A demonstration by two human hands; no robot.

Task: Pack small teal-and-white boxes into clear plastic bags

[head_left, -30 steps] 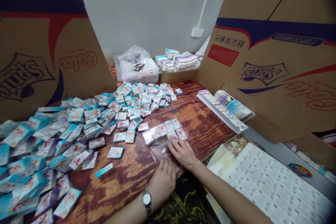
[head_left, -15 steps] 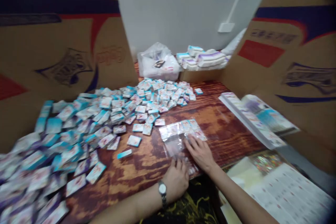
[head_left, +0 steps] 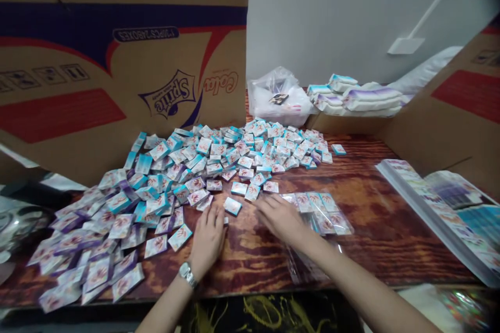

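My left hand (head_left: 210,237) lies on the table with its fingers stretched forward, partly covering a small box (head_left: 226,220); whether it grips the box cannot be told. A white and light-blue box (head_left: 233,206) lies just beyond its fingertips. My right hand (head_left: 282,218) is open, fingers extended left, close to small printed boxes (head_left: 252,192) at the edge of the pile. Partly behind my right forearm is a clear plastic bag (head_left: 302,268). Small boxes (head_left: 327,202) sit in two rows at its far end.
A large pile of small boxes (head_left: 156,203) spreads over the left and middle of the table. Cardboard cartons (head_left: 164,78) stand left and right. At the back are a bag of clear plastic (head_left: 279,96) and soft packs (head_left: 371,98). Printed sheets (head_left: 437,213) lie right.
Both hands have left the clear bag and moved left toward the loose boxes. My left hand now covers the small box lying apart. The view has turned left.
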